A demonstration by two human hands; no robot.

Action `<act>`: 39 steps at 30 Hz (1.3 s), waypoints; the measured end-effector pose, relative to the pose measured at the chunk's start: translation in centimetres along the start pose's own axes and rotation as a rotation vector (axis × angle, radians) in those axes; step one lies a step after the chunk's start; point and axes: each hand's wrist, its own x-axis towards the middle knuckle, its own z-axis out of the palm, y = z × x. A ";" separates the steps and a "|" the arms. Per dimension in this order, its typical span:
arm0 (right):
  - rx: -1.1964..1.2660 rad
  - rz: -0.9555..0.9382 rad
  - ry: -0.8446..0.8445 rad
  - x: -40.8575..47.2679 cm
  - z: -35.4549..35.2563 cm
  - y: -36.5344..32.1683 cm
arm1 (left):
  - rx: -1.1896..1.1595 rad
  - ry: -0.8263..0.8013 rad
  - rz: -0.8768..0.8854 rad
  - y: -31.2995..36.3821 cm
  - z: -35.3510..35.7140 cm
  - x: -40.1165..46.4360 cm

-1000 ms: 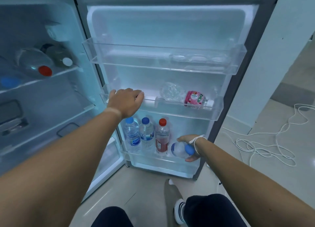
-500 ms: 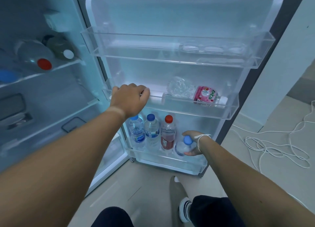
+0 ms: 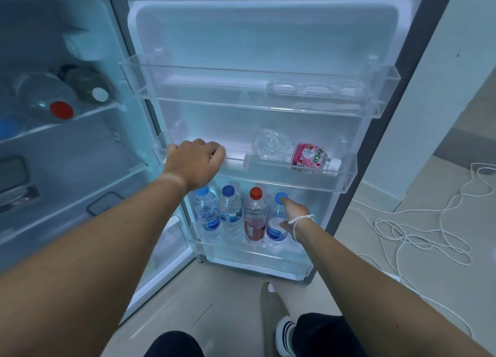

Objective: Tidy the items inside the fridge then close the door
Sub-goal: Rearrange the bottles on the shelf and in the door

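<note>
The left hand [image 3: 197,161] curls its fingers over the rim of the middle door shelf [image 3: 346,179], apparently steadying the open door. The right hand [image 3: 294,214] holds the fourth bottle [image 3: 276,229], index finger by its cap, seating it upright in the bottom door rack [image 3: 249,257] beside three others. A pink-labelled bottle [image 3: 308,158] lies on its side above. White cord [image 3: 418,230] trails across the pale floor [image 3: 442,276].

Bottom door shelf [image 3: 268,260]: four upright bottles [image 3: 230,217] fill its left part, leaving free room at right; middle door shelf [image 3: 346,179] overhangs them, limiting access from above.
</note>
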 end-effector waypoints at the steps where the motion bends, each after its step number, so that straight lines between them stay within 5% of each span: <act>1: -0.044 -0.024 -0.002 0.1 0.0 0.1 | 0.002 -0.004 -0.002 -0.1 0.0 0.0; 8: -0.439 -0.214 -0.061 -2.2 -1.2 0.3 | 0.002 -0.015 -0.001 -0.1 -0.2 -0.2; 15: -0.759 -0.693 -0.188 -7.6 -3.1 -1.4 | -0.015 -0.061 -0.040 -0.1 -0.4 -0.2; 21: -0.879 -1.243 -0.065 -11.8 -4.3 -5.0 | -0.022 -0.093 -0.062 0.2 -1.0 -0.4; 24: -0.832 -1.375 0.051 -12.0 -4.7 -6.9 | -0.037 -0.115 -0.078 0.4 -1.2 -0.6; 29: -1.016 -1.093 0.255 -9.5 -5.5 -9.4 | -0.054 -0.149 -0.106 0.5 -1.7 -0.7; 34: -0.947 -0.579 0.062 -8.1 -5.3 -11.2 | -0.052 -0.151 -0.100 0.5 -1.8 -0.8; 39: -0.883 -0.552 0.031 -7.6 -5.3 -11.3 | -0.057 -0.149 -0.105 0.5 -1.9 -0.8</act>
